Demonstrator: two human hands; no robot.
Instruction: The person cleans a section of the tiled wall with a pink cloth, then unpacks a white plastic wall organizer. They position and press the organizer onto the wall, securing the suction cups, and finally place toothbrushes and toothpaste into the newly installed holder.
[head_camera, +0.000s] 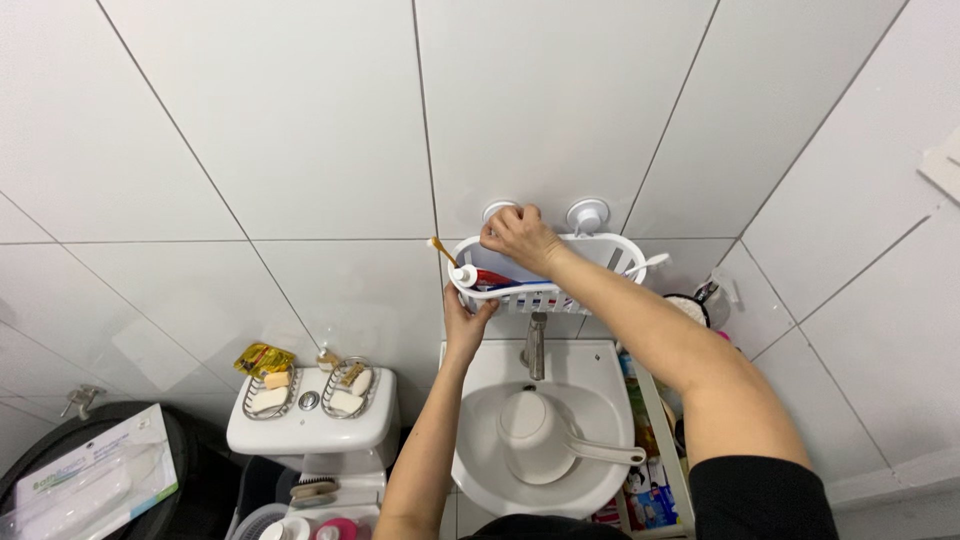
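both hands (500, 270) grip white slotted wall basket (610, 250).

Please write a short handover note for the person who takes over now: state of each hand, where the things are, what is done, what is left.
Left hand: supports the white wall basket from below at its left front rim; grip looks closed on the rim.
Right hand: up at the left suction cup on the tile wall, fingers bent on it.
Right suction cup: on the wall.
Basket holds a toothpaste tube and toothbrushes, above the sink, where a white ladle lies.
Done: basket sits at the wall.
Left: whether the left cup holds cannot be told.
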